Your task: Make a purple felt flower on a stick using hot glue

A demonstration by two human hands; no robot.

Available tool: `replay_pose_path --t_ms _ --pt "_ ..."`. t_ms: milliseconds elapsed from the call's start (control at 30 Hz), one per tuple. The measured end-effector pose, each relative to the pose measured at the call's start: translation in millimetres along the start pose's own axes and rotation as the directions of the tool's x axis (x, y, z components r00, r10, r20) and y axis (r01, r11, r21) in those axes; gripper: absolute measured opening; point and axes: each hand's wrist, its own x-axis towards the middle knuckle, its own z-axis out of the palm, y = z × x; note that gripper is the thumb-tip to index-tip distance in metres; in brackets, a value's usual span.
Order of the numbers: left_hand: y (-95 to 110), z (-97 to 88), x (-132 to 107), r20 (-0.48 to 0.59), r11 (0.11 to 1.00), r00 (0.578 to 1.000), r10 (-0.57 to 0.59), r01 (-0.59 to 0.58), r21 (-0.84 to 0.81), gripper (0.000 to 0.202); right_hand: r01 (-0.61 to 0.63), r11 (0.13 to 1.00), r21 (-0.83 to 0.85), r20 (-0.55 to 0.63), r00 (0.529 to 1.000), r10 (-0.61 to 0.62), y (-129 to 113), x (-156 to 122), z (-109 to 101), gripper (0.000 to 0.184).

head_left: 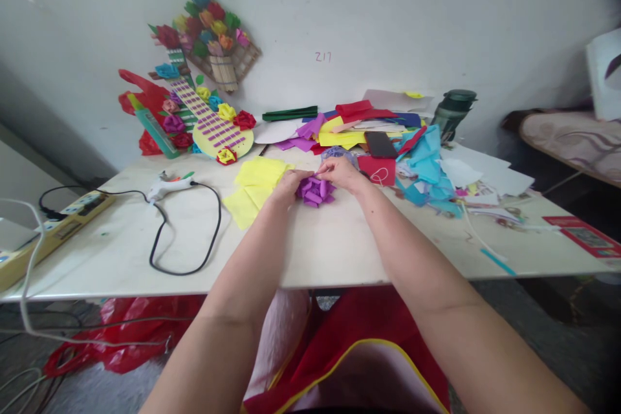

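My left hand (292,182) and my right hand (341,172) meet over the middle of the table. Their fingertips are pinched together on a small purple paper piece, most of it hidden by the fingers. Just below lies a pile of curled purple paper petals (317,194), partly covered by the left fingers. Yellow crepe paper sheets (257,184) lie flat beside my left hand. Behind my right hand is a crumpled greyish-purple bundle (339,154). A red paper card (381,170) with a white loop on it rests to the right.
A white glue gun (169,189) with a looping black cord lies left, near a power strip (63,229). A guitar-shaped craft with paper flowers (218,126) leans on the wall. Coloured paper, a phone (380,145), blue crepe paper (427,165) and a dark bottle (453,113) stand right.
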Motion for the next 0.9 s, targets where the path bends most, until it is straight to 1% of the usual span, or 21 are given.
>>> replay_pose_path --t_ms 100,167,233,333,433,500,567,667,767,900 --pt "-0.7 -1.3 2.0 -0.006 1.000 1.000 0.002 -0.002 -0.016 0.016 -0.032 0.999 0.043 0.057 0.998 0.029 -6.5 -4.0 -2.7 0.007" --pt "-1.3 -1.9 3.1 -0.004 1.000 1.000 -0.001 0.001 -0.020 0.015 -0.079 0.995 0.053 0.099 0.992 0.074 -11.3 -6.8 -4.8 0.013" --pt "-1.5 -2.5 3.2 0.005 1.000 1.000 0.001 -0.001 -0.017 0.016 -0.120 0.992 0.042 0.115 0.987 0.114 -15.1 -8.9 -6.8 0.018" --pt "-0.7 -3.9 1.4 0.045 1.000 0.999 0.004 -0.003 -0.009 0.018 -0.131 0.991 -0.003 0.118 0.984 0.131 -17.3 -10.6 -9.7 0.021" --pt "1.3 -5.3 -1.8 0.097 1.000 0.995 0.014 -0.013 -0.008 0.016 -0.123 0.991 -0.050 0.154 0.980 0.130 -16.3 -10.9 -12.8 0.024" --pt "3.0 -5.4 -3.8 0.114 1.000 0.993 0.019 -0.018 -0.007 0.016 -0.106 0.990 -0.089 0.183 0.976 0.121 -15.1 -10.5 -14.9 0.024" --pt "4.8 -4.6 -5.3 0.109 1.000 0.994 0.006 -0.005 -0.006 0.014 -0.079 0.989 -0.125 0.209 0.972 0.104 -14.1 -9.7 -16.5 0.023" --pt "7.3 -1.6 -6.5 0.045 0.999 0.998 -0.045 0.046 -0.016 0.010 -0.025 0.988 -0.153 0.231 0.971 0.060 -12.3 -7.5 -17.4 0.020" --pt "9.3 1.4 -6.5 -0.019 0.995 0.995 -0.097 0.096 -0.036 0.009 0.051 0.984 -0.171 0.215 0.976 -0.014 -9.1 -4.5 -16.8 0.015" --pt "10.9 3.2 -6.6 -0.044 0.989 0.990 -0.134 0.131 -0.068 0.007 0.153 0.964 -0.216 0.183 0.977 -0.114 -4.7 -0.7 -15.2 0.019"
